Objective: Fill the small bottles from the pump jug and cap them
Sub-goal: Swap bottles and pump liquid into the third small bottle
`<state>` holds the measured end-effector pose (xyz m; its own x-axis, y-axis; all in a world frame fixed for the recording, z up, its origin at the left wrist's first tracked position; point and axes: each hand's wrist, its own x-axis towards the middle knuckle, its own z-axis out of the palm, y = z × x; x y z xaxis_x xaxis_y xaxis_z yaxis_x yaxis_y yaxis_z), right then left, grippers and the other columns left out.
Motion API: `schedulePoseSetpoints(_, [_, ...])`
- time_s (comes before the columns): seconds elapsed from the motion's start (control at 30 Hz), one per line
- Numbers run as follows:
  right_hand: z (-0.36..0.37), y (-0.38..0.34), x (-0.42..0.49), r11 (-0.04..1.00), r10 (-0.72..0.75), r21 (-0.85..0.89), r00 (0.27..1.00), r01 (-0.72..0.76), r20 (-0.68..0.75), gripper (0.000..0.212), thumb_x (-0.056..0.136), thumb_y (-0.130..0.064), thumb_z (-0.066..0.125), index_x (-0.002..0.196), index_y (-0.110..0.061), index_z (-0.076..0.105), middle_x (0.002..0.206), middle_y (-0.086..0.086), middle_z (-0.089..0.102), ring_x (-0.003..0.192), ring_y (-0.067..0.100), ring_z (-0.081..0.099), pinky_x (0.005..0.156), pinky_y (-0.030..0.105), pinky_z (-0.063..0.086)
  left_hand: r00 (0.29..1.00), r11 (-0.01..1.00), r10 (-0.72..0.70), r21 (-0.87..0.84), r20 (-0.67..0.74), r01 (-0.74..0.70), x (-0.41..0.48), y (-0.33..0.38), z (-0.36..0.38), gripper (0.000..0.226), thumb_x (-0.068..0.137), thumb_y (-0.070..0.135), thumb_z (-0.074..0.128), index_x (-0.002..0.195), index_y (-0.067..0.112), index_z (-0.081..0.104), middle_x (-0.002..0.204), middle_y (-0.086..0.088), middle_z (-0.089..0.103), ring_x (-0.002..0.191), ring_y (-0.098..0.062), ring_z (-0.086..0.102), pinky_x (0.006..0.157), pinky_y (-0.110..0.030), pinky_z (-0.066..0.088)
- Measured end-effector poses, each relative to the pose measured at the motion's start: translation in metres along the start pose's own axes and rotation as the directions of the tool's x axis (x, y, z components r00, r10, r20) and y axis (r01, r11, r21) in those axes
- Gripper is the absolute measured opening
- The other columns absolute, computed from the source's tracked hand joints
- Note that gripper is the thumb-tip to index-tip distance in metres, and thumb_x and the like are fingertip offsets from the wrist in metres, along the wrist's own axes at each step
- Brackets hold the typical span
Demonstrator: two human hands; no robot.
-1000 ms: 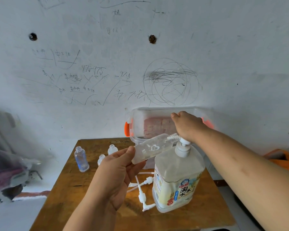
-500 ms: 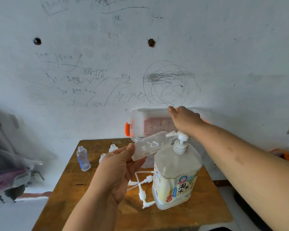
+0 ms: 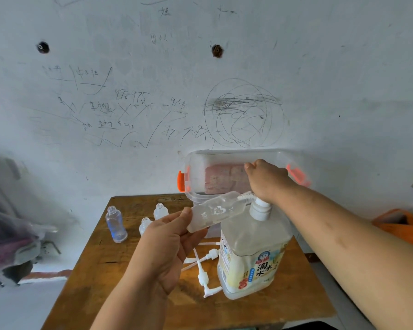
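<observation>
My left hand (image 3: 167, 244) holds a small frosted bottle (image 3: 215, 211) tilted nearly flat, its threaded mouth against the spout of the pump jug (image 3: 253, 253). My right hand (image 3: 267, 179) rests on top of the jug's white pump head (image 3: 260, 209), fingers curled down over it. The jug stands on the wooden table (image 3: 100, 265), with a cloudy liquid inside and a yellow label. Three uncapped small bottles stand at the table's back left: a taller clear one (image 3: 116, 223) and two short frosted ones (image 3: 160, 210) (image 3: 144, 225).
Loose white pump caps with long tubes (image 3: 204, 270) lie on the table left of the jug. A clear storage box with orange latches (image 3: 215, 175) sits at the back against the scribbled wall. An orange bag (image 3: 401, 225) is at the right, bagged clutter at the left.
The view shifted slightly. My right hand stays on the pump head, which sits about as low as before. The small bottle remains at the spout.
</observation>
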<state>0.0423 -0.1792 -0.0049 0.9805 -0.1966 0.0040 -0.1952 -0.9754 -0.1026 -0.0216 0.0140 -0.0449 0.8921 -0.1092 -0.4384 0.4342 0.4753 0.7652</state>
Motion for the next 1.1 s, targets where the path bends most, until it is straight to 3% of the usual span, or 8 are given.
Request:
schedulePoseSetpoints(0.07, [0.004,0.001,-0.001,1.0,-0.008,-0.012,1.0,0.008,0.001,0.035,0.099,-0.012,0.029,0.133,-0.011,0.038,0.128,0.015,0.045,0.119,0.036,0.047,0.099,0.042,0.037,1.0,1.0,-0.015,-0.005,-0.002,0.015,0.0,-0.002,-0.001,0.017,0.091,0.011,0.061,0.103,-0.001,0.061,0.1,-0.021,0.07,0.076,-0.031,0.075,0.064,-0.033,0.062])
schedulePoseSetpoints(0.2, [0.005,-0.001,-0.002,0.999,-0.037,-0.008,0.998,0.037,-0.049,0.038,0.094,-0.009,0.031,0.131,-0.015,0.034,0.124,0.014,0.043,0.113,0.035,0.047,0.09,0.039,0.037,1.0,1.0,-0.02,-0.02,0.006,0.02,-0.005,-0.004,0.0,0.02,0.092,0.01,0.06,0.105,-0.005,0.06,0.1,-0.023,0.07,0.074,-0.03,0.075,0.063,-0.033,0.062])
schedulePoseSetpoints(0.33, [-0.016,0.0,-0.007,0.997,-0.042,0.058,0.998,0.044,-0.037,0.038,0.103,-0.02,0.022,0.139,-0.019,0.034,0.13,0.017,0.046,0.12,0.036,0.045,0.102,0.045,0.035,1.0,1.0,0.012,-0.02,0.027,-0.011,-0.011,0.001,0.002,0.022,0.091,0.011,0.06,0.107,-0.003,0.061,0.097,-0.022,0.072,0.077,-0.032,0.075,0.061,-0.033,0.062])
schedulePoseSetpoints(0.43, [-0.024,-0.001,-0.008,0.997,-0.077,0.016,0.995,0.078,-0.057,0.038,0.104,-0.021,0.022,0.138,-0.018,0.036,0.13,0.016,0.046,0.121,0.037,0.043,0.104,0.047,0.033,0.998,0.999,0.046,-0.018,0.041,-0.045,-0.01,0.004,0.003,0.03,0.09,0.012,0.061,0.115,-0.005,0.06,0.104,-0.023,0.071,0.08,-0.032,0.075,0.065,-0.034,0.062])
schedulePoseSetpoints(0.53, [-0.018,-0.002,-0.007,0.998,-0.064,-0.015,0.998,0.064,0.011,0.037,0.103,-0.019,0.026,0.139,-0.016,0.034,0.13,0.016,0.045,0.12,0.035,0.045,0.103,0.045,0.034,0.998,0.999,0.045,-0.019,0.043,-0.045,-0.008,0.005,0.003,0.032,0.089,0.012,0.061,0.117,-0.004,0.06,0.106,-0.023,0.07,0.081,-0.032,0.075,0.066,-0.034,0.062])
schedulePoseSetpoints(0.67, [-0.012,-0.001,0.001,0.993,-0.071,-0.091,0.997,0.072,0.015,0.041,0.096,-0.01,0.03,0.137,-0.014,0.031,0.125,0.015,0.043,0.113,0.036,0.048,0.088,0.04,0.036,0.999,0.999,0.023,-0.031,0.037,-0.022,-0.007,0.002,0.002,0.023,0.091,0.01,0.06,0.109,-0.003,0.061,0.089,-0.02,0.075,0.076,-0.031,0.075,0.058,-0.031,0.062])
schedulePoseSetpoints(0.8, [-0.004,0.002,0.005,0.99,-0.079,-0.117,0.997,0.077,-0.009,0.042,0.094,-0.008,0.032,0.136,-0.013,0.032,0.126,0.014,0.042,0.115,0.035,0.048,0.09,0.04,0.037,0.999,0.999,0.006,-0.041,0.037,-0.004,-0.004,0.0,0.001,0.015,0.091,0.01,0.06,0.101,-0.001,0.061,0.077,-0.015,0.076,0.074,-0.03,0.075,0.056,-0.03,0.062])
schedulePoseSetpoints(1.1, [0.003,0.001,0.001,0.998,-0.055,-0.02,0.998,0.054,-0.027,0.035,0.098,-0.015,0.03,0.133,-0.015,0.033,0.123,0.015,0.046,0.113,0.035,0.048,0.091,0.041,0.037,0.999,0.997,-0.035,-0.063,0.006,0.035,-0.004,-0.007,0.0,0.018,0.092,0.011,0.06,0.1,-0.006,0.06,0.095,-0.024,0.072,0.076,-0.033,0.075,0.063,-0.036,0.062])
